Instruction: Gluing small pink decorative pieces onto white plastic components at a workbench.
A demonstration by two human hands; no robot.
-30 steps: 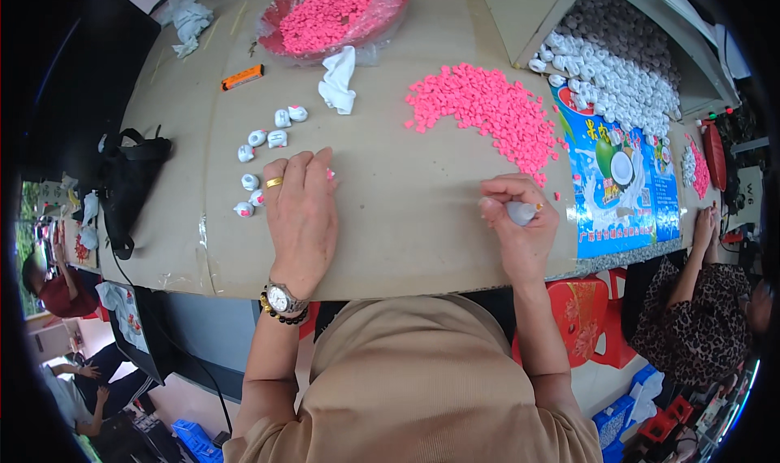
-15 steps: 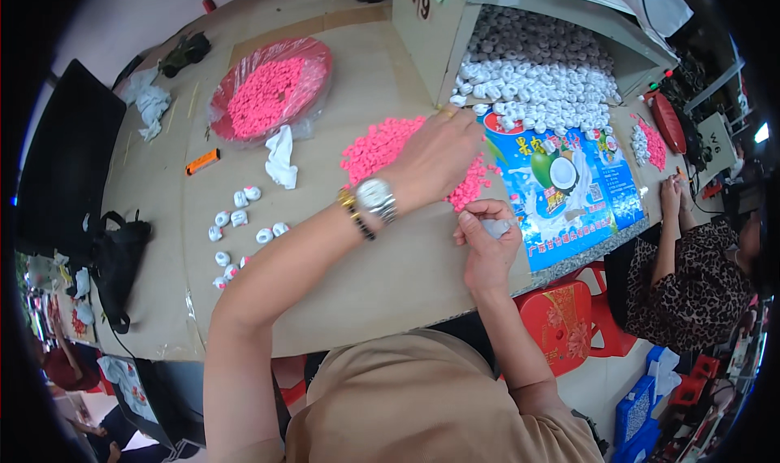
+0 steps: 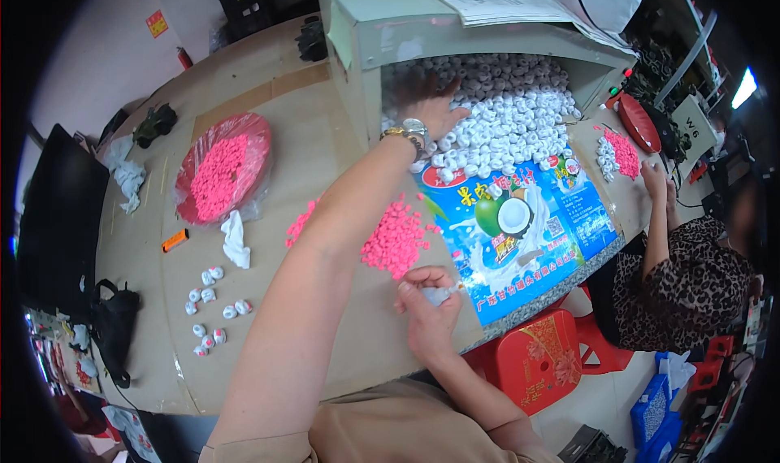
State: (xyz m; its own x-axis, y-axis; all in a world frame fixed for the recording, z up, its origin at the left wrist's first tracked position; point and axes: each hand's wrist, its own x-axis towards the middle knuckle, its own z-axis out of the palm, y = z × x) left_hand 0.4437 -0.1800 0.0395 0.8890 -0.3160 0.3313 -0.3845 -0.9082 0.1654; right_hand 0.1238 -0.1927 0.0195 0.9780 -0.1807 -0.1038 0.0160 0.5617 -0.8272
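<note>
My left hand (image 3: 435, 110), with a watch and a bracelet at the wrist, reaches into the grey-green box (image 3: 349, 36) at the far side. Its fingers are spread over the heap of small white rounded pieces (image 3: 508, 114). My right hand (image 3: 428, 321) stays near the table's front edge, closed round a small whitish translucent object (image 3: 437, 296), mostly hidden by the fingers. Just beyond it lies a pile of small pink pieces (image 3: 396, 240), partly covered by my left forearm. A blue printed sheet (image 3: 561, 235) spreads from the box's opening toward the front edge.
At left stands a red bowl (image 3: 262, 138) of pink pieces in clear plastic. Near it are an orange lighter-like item (image 3: 175, 240), a white tissue (image 3: 235, 242) and several white balls (image 3: 242, 307). A person in leopard print (image 3: 691, 272) sits at right, beyond a red stool (image 3: 540, 357).
My left hand has gone from the pink pile into the box, onto the white pieces. My right hand keeps its hold on the whitish object. The whole view has shifted.
</note>
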